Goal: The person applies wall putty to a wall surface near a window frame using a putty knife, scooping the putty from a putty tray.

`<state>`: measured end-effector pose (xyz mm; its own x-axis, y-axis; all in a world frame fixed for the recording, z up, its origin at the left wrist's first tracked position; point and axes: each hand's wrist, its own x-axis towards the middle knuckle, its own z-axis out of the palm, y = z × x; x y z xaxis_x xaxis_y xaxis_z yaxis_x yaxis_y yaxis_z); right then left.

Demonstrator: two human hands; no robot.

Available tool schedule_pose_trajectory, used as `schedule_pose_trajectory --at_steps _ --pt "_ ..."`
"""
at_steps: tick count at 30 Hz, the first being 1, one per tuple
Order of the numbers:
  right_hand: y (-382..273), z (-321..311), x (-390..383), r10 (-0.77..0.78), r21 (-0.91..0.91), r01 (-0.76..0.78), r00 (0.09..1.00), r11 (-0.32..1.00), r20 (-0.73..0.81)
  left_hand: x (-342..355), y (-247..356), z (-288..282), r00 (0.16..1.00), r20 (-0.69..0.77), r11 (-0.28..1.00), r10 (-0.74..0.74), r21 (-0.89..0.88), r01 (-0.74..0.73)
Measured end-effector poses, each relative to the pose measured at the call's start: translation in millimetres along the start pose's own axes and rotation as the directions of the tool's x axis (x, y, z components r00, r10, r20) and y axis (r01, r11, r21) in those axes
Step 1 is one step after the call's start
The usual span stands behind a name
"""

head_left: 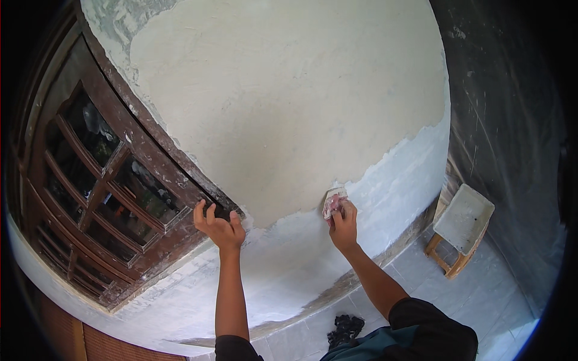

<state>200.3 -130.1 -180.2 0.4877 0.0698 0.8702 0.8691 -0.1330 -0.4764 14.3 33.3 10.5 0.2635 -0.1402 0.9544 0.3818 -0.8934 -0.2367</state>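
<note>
My right hand (344,227) is closed on a small putty knife (335,201), its pinkish-red and white body smeared with filler. The tool lies against the wall at the lower border of a wide beige-grey filler patch (289,108). Below that border the wall (283,259) is bluish white. My left hand (221,227) is raised by the lower right corner of a brown wooden window frame (174,180), fingers apart and bent. A dark area shows between these fingers; whether it is only the frame's edge is hard to make out.
A white, filler-stained tray (463,219) sits on a wooden stool (451,256) at right. Dark sheeting (506,120) covers the right side. A crumpled black thing (345,330) lies on the tiled floor (415,271). Glass panes (90,126) fill the window at left.
</note>
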Motion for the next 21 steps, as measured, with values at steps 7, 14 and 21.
schedule_pose_trajectory --at_steps 7,14,21 --pt "3.5 15.8 -2.4 0.000 -0.080 -0.001 1.000 0.997 -0.010 0.7 0.3 -0.5 1.000 -0.006 1.000 0.025 0.004 -0.025" --pt "8.4 20.8 -7.3 0.024 -0.122 -0.021 0.999 0.992 0.023 -0.6 2.1 0.0 1.000 -0.011 1.000 0.026 -0.005 -0.026" --pt "24.4 -5.9 -29.8 -0.010 -0.146 0.047 0.970 0.988 0.243 -0.5 0.5 -0.5 1.000 -0.020 1.000 0.009 0.010 -0.009"
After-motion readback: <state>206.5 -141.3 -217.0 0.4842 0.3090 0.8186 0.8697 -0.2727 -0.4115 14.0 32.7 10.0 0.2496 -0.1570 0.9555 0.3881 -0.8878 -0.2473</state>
